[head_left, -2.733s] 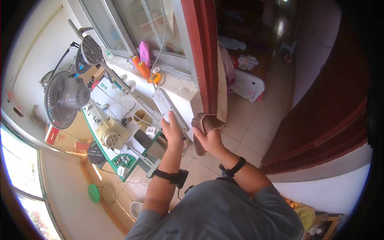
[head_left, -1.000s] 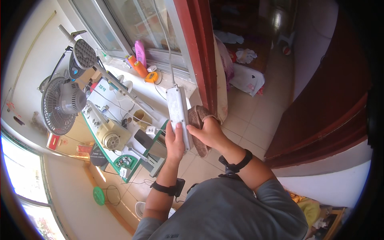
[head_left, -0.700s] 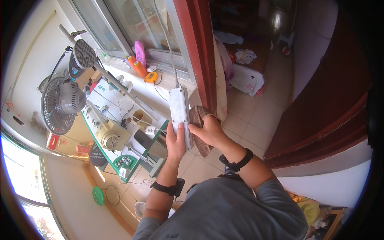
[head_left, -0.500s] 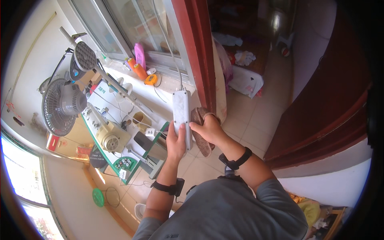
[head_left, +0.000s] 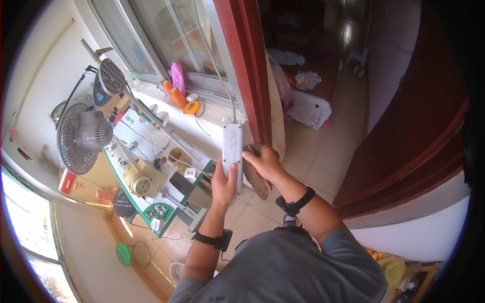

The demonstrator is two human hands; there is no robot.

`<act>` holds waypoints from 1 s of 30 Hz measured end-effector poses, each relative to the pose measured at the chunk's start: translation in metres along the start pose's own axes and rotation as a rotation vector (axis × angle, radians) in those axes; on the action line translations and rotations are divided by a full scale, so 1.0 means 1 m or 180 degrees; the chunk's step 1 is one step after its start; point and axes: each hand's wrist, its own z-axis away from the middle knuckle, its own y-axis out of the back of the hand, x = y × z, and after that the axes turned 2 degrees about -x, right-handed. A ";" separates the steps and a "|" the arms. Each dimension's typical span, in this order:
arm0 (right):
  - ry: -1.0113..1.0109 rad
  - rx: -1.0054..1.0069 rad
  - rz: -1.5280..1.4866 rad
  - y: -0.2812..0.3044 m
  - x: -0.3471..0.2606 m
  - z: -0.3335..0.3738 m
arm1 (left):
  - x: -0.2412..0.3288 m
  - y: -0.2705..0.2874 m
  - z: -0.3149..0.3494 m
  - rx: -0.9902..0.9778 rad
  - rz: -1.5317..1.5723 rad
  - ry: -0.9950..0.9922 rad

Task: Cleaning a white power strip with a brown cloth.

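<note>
A long white power strip (head_left: 233, 143) is held upright in front of me, its back with small screws turned up. My left hand (head_left: 224, 187) is closed around its lower end, the thumb lying on the face. Its cord (head_left: 233, 108) runs up from the top end toward the window. In my right hand (head_left: 263, 164) is a brown, rough-textured cloth (head_left: 258, 183), pressed close to the strip's right edge. The right thumb reaches to that edge; the other right fingers are partly hidden by the cloth.
Left of me stands a sewing machine (head_left: 144, 179) on a green-edged table (head_left: 164, 226), with a grey fan (head_left: 81, 134) behind. Orange thread spools (head_left: 178, 97), a pink bottle (head_left: 177, 77) and a yellow tape measure (head_left: 191, 107) sit on the windowsill. A red door frame (head_left: 251, 65) rises ahead.
The power strip sits slightly lower and further right in view. My right thumb and the cloth have shifted a little along the strip's edge. Both hands keep their hold.
</note>
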 end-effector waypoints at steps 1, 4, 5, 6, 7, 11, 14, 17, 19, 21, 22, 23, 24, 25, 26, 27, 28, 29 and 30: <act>0.0001 0.0002 0.0000 0.000 0.001 0.000 | 0.000 0.000 0.000 -0.0011 0.0043 -0.0028; 0.0007 -0.0010 -0.0042 0.002 0.003 0.001 | -0.001 -0.001 0.001 -0.0021 0.0084 -0.0030; 0.0065 -0.0049 -0.0019 0.002 0.006 0.001 | -0.002 -0.002 0.002 -0.0018 0.0083 -0.0001; 0.0122 -0.0087 0.0004 0.003 0.007 0.001 | -0.003 -0.001 0.002 -0.0022 0.0081 -0.0004; 0.0122 -0.0081 0.0001 0.003 0.007 0.001 | -0.003 -0.001 0.002 -0.0036 0.0097 -0.0054; 0.0089 0.0054 0.0076 0.005 0.011 0.000 | 0.005 0.000 0.004 -0.0093 0.0046 -0.0073; 0.0096 0.0101 0.0104 0.006 0.011 0.001 | 0.003 -0.001 0.005 -0.0070 -0.0038 -0.0128; 0.0107 0.0062 0.0081 0.007 0.014 0.002 | 0.005 0.000 0.007 -0.0120 0.0000 -0.0149; 0.0120 0.0078 0.0054 0.008 0.018 0.001 | 0.004 0.000 0.007 -0.0165 -0.0006 -0.0120; 0.0155 0.0021 0.0059 0.010 0.020 0.000 | 0.003 0.000 0.007 -0.0207 -0.0012 -0.0085; 0.0154 0.0018 0.0059 0.012 0.020 0.000 | 0.002 0.000 0.008 -0.0218 0.0008 -0.0076; 0.0110 -0.0098 0.0093 0.014 0.019 0.000 | 0.002 0.000 0.008 -0.0229 0.0028 -0.0068; 0.0067 -0.0211 0.0126 0.015 0.018 0.000 | 0.002 0.000 0.008 -0.0230 0.0026 -0.0067; 0.0066 -0.0210 0.0124 0.015 0.018 0.001 | 0.002 0.000 0.008 -0.0232 0.0035 -0.0102; 0.0070 -0.0139 0.0006 0.015 0.017 0.001 | 0.002 0.000 0.008 -0.0236 0.0043 -0.0136; 0.0075 -0.0064 -0.0111 0.015 0.017 0.002 | 0.002 -0.001 0.008 -0.0241 0.0042 -0.0137; 0.0072 -0.0058 -0.0113 0.016 0.020 0.001 | 0.001 -0.001 0.009 -0.0265 0.0021 -0.0077; -0.0013 -0.0070 -0.0097 0.016 0.026 -0.001 | 0.001 -0.002 0.009 -0.0291 0.0001 -0.0017; -0.0102 -0.0090 -0.0081 0.016 0.022 0.000 | 0.001 -0.003 0.009 -0.0294 0.0000 -0.0009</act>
